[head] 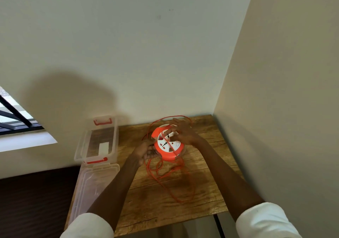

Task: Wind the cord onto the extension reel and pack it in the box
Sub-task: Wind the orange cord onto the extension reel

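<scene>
An orange and white extension reel [168, 145] stands tilted on the wooden table [205, 188], socket face toward me. My left hand [145, 150] grips its left edge. My right hand [181, 132] is curled over the reel's top right, pinching the orange cord [176, 188], one strand of which runs across the white face. Loose loops of the cord lie on the table in front of the reel and arc behind it. The clear plastic box [97, 140] with red latches sits open at the table's left edge.
The box's clear lid [88, 188] lies flat in front of the box along the table's left side. Walls close in behind and on the right. A window sits low on the left, above a dark surface.
</scene>
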`<action>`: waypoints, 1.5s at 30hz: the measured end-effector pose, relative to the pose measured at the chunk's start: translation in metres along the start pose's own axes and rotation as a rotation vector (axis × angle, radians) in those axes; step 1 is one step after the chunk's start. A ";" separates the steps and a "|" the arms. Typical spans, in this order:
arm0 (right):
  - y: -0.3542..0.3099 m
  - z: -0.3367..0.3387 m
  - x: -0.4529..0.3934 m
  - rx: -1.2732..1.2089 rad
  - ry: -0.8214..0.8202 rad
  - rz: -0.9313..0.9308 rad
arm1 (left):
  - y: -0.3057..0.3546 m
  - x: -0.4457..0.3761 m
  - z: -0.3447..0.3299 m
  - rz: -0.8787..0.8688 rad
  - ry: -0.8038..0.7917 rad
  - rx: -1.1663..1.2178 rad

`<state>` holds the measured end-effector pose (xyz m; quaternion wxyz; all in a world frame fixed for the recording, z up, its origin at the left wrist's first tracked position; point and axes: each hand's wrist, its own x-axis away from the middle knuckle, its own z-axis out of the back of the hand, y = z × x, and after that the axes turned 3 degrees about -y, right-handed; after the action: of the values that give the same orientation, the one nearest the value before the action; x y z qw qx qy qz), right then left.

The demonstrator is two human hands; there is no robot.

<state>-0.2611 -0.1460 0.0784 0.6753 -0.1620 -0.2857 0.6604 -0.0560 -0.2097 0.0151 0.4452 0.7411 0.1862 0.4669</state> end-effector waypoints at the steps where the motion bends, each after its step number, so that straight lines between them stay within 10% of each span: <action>1: -0.001 0.000 0.001 0.071 -0.015 -0.006 | -0.002 0.000 -0.002 -0.004 -0.015 0.006; 8: -0.004 0.009 0.025 -0.369 0.456 -0.157 | -0.012 0.004 -0.016 -0.024 -0.059 0.107; 13: 0.018 0.013 0.035 -0.697 0.178 -0.362 | -0.013 0.005 -0.026 -0.008 -0.078 0.137; 19: 0.028 0.019 0.037 -0.556 0.276 -0.328 | 0.012 -0.005 -0.039 -0.153 0.025 -0.021; 27: 0.019 0.048 0.049 -0.122 0.309 -0.148 | 0.064 0.007 -0.067 -0.579 -0.068 -0.589; 39: 0.049 0.047 0.067 -0.888 0.686 -0.321 | 0.028 -0.014 -0.062 -0.557 -0.056 -1.019; 45: 0.063 0.049 0.076 -1.033 0.864 -0.360 | -0.008 -0.014 -0.068 -0.595 -0.301 -1.501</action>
<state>-0.3432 -0.0746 0.0921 0.6638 -0.6609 -0.2913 0.1940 -0.1205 -0.1822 0.0124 0.9478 0.2205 -0.0486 0.2253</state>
